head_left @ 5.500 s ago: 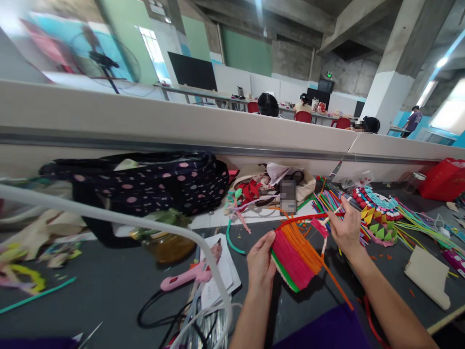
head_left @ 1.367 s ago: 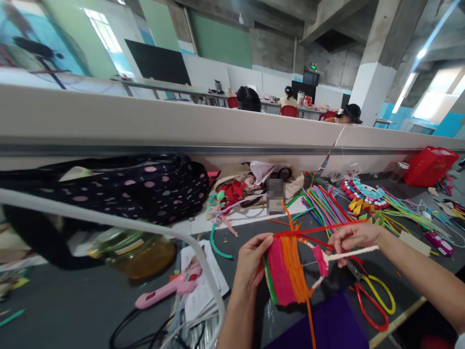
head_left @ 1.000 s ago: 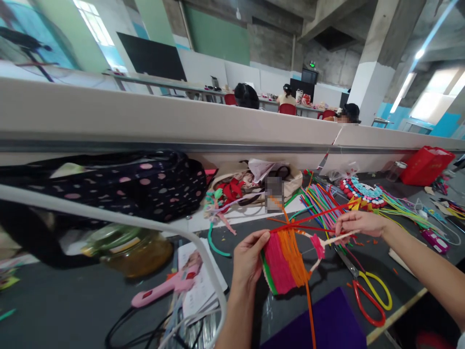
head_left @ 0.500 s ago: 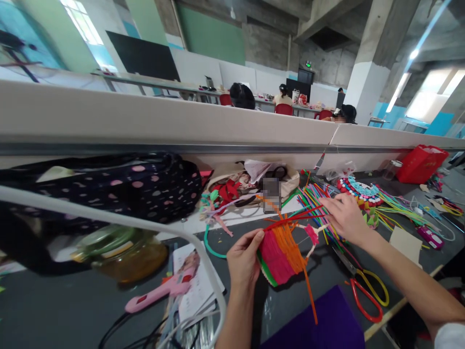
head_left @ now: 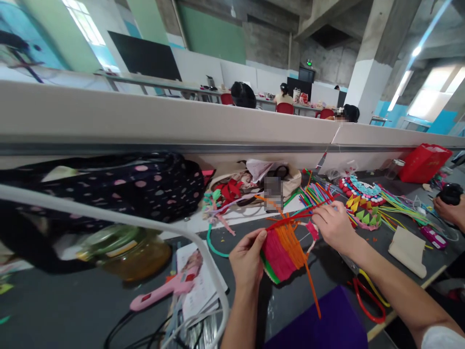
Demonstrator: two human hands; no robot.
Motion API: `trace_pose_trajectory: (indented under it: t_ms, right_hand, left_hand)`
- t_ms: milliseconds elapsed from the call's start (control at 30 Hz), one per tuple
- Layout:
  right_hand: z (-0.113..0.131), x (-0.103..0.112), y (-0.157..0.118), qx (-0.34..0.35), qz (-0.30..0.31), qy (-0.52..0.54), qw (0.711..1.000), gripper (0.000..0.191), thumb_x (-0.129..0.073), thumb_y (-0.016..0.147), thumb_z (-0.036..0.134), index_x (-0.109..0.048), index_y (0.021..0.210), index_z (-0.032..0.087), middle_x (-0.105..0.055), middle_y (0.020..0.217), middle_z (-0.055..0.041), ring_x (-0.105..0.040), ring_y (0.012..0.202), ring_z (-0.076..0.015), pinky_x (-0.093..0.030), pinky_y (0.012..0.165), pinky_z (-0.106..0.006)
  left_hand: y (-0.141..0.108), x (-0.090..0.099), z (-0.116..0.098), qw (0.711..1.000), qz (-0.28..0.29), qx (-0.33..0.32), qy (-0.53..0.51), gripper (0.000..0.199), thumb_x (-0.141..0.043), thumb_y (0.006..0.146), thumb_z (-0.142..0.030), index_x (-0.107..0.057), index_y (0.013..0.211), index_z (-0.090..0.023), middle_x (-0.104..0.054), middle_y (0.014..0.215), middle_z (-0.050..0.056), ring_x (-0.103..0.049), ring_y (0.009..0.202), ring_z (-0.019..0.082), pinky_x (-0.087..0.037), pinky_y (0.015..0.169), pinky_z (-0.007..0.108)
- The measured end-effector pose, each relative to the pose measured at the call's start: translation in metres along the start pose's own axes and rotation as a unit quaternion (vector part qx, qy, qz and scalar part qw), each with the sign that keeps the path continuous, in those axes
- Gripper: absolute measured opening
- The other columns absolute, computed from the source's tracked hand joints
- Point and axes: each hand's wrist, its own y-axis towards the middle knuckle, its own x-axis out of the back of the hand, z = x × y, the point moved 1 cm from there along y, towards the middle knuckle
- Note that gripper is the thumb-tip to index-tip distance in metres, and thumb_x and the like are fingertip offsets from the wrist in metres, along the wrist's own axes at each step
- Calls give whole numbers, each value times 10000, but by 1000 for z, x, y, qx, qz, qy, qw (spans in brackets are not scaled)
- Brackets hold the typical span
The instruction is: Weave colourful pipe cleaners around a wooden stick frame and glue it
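A flat piece (head_left: 281, 257) wrapped in green, pink and orange strips is held up over the dark table. My left hand (head_left: 247, 257) pinches its upper left corner, thumb on the front. Red strips (head_left: 301, 214) run from that corner along the top edge to my right hand (head_left: 332, 225), whose fingers are closed on them. An orange strip (head_left: 313, 288) hangs from the right side of the piece. Behind my right hand, a small pink piece with pale ends (head_left: 311, 230) is partly hidden.
Scissors (head_left: 368, 300) and a purple sheet (head_left: 319, 322) lie near the front. Further left are a pink glue gun (head_left: 167, 288), a jar (head_left: 127, 252) and a patterned bag (head_left: 145, 186). Colourful stems (head_left: 403, 206) lie right. Another person's hand (head_left: 450, 211) holds something black at the right edge.
My right hand has moved slightly left and down along the red strips. Another person's hand with a black object has come in at the right edge. The view has shifted a little.
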Motion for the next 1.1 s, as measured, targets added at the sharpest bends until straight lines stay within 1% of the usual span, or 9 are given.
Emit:
trace_pose_trajectory:
  t_ms: [133,233,367,500,700,833,933,1033,1100]
  right_hand:
    - [1,-5,3,-33,-21,-40,998,345,-426,912,127,-514,1240,184,-515,1302,-155,-452,1142,-269,-306,910,-443]
    - [-8,-8,11,-54,-27,-75,995,275,-469,894,136,-573,1145,174,-473,1341,-175,-425,1156,-294,-319,887,-457]
    - [-10,-3,11,-27,-22,-74,997,194,-438,906,126,-627,906,168,-570,1203,-139,-472,1066,-262,-332,878,-438]
    - [3,-2,-6,-39,6,-36,999,229,-395,924,129,-622,946,151,-625,950,-115,-523,864,-228,-377,801,-376]
    - [14,-21,-39,-190,-55,148,969,208,-405,938,197,-607,973,166,-614,906,-102,-553,870,-218,-420,769,-328]
    - [18,-37,-50,-332,-103,320,881,158,-459,917,294,-584,899,199,-613,854,-50,-567,799,-183,-439,722,-299]
    - [23,-51,-54,-440,-174,449,758,179,-564,840,365,-550,910,202,-580,790,-13,-553,695,-149,-444,615,-256]
    - [28,-63,-53,-486,-213,563,634,395,-655,756,375,-509,1093,232,-570,913,-17,-519,598,-103,-411,497,-219]
    - [28,-64,-52,-490,-217,600,594,595,-693,722,356,-429,1251,287,-544,1015,-21,-494,565,-79,-393,460,-207]
  left_hand:
    - [-1,0,1,1000,15,2,1,223,-811,549,-243,-735,745,-168,-700,695,10,-593,600,105,-480,593,202]
    - [-1,0,2,1000,23,1,2,222,-810,556,-240,-735,751,-168,-703,705,14,-596,608,109,-478,587,198]
    - [-2,-1,1,1000,11,-1,6,223,-811,554,-243,-734,750,-169,-701,698,12,-593,600,109,-476,582,199]
    - [-3,-2,-3,1000,-11,-10,-2,224,-815,537,-243,-734,731,-166,-697,679,8,-588,587,107,-480,598,212]
    - [-3,-1,-1,1000,-14,-8,-15,232,-810,554,-246,-732,756,-160,-698,691,10,-589,599,106,-483,591,204]
    - [-2,-2,0,999,-13,1,-30,232,-818,543,-236,-731,744,-159,-698,684,7,-591,600,96,-484,590,194]
    - [-2,-4,-1,998,-16,22,-55,247,-833,511,-223,-731,725,-157,-697,673,4,-594,591,89,-489,598,191]
    - [-2,-6,-3,995,-12,55,-77,273,-851,470,-216,-729,705,-149,-696,655,5,-596,575,86,-494,587,189]
    - [-2,-6,-4,993,-4,78,-86,293,-861,446,-211,-728,699,-143,-697,647,6,-597,566,84,-495,576,181]
